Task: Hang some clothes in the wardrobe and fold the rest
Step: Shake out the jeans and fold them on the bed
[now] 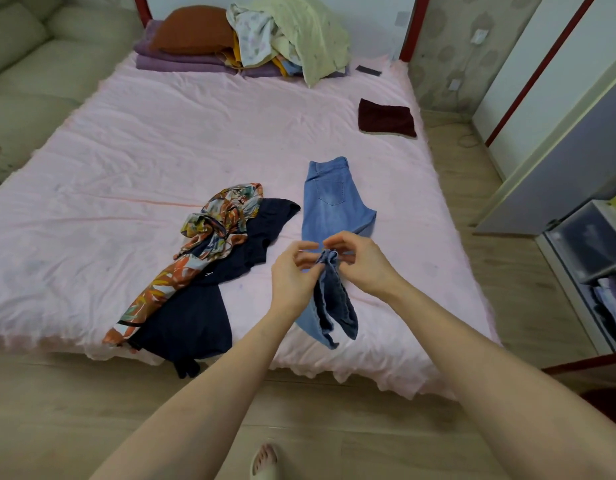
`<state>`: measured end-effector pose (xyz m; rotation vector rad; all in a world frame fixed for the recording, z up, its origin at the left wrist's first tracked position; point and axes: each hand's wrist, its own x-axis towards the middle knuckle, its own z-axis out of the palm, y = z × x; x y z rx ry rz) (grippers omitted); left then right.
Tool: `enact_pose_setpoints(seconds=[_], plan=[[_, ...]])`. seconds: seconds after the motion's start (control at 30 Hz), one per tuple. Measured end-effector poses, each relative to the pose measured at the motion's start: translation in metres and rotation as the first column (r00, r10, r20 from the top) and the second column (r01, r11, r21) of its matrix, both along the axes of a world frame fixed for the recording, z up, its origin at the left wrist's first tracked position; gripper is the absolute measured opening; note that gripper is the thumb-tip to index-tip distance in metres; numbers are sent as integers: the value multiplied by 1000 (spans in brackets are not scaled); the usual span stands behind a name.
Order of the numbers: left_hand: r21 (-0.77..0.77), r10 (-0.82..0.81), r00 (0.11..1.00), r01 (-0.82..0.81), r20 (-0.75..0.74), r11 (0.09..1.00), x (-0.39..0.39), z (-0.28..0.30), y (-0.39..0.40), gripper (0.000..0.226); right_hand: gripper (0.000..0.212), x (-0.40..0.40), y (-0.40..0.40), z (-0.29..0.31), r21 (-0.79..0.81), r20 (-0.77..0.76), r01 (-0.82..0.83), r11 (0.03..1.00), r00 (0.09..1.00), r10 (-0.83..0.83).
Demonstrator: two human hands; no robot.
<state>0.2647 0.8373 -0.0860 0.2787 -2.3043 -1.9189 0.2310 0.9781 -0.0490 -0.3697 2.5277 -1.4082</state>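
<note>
Both hands are pinching the jeans (pixel 334 209) at the leg ends: the left hand (pixel 292 275) and right hand (pixel 360 263) are meeting with curled fingers on the bunched hems, lifting them off the bed (pixel 126 150). The waist end is lying flat, beyond the hands. Denim is looking fairly heavy and soft yet firm, not slippery, so gripping the 2 hems together should be holding well. Just left of the jeans, a floral garment (pixel 209 233) is lying on a navy one (pixel 192 320).

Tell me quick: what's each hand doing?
Left hand: pinching the jeans at the bunched leg end.
Right hand: pinching the same bunched end.
</note>
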Motion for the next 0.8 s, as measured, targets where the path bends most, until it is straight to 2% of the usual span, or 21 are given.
enact_pose_setpoints(seconds=[0.1, 0.23, 0.33, 0.4, 0.5, 0.57, 0.67, 0.73, 0.8], plan=[[138, 10, 999, -17, 50, 990, 0, 1, -2, 35, 40, -7, 0, 3, 160, -70, -52, 986, 995, 64], [128, -37, 999, 33, 28, 991, 4, -1, -5, 32, 24, -17, -4, 1, 347, -169, -97, 933, 972, 164], [108, -95, 994, 89, 52, 990, 14, -19, -15, 36, 14, -21, -7, -2, 445, -207, -40, 894, 967, 146], [-6, -161, 980, 163, 115, 987, 26, -39, -26, 49, 11, -19, -11, -2, 402, -223, -32, 915, 966, 132], [-215, -216, 962, 250, 169, 944, 44, -63, -42, 74, 17, -14, -20, -2, 252, -155, -72, 965, 981, 114], [-373, -194, 970, 236, 147, 897, 49, -70, -42, 89, 26, -13, -25, -6, 217, -144, -84, 973, 983, 117], [-571, -92, 985, 161, 148, 805, 42, -76, -27, 106, 22, -12, -33, -11, 243, -150, -89, 966, 980, 128], [-652, -9, 987, 111, 159, 750, 32, -80, -18, 97, 17, -13, -37, -13, 229, -150, -108, 967, 978, 144], [-697, 43, 994, 43, 105, 716, 26, -79, -13, 65, 23, -12, -37, -13, 226, -158, -115, 967, 976, 153]])
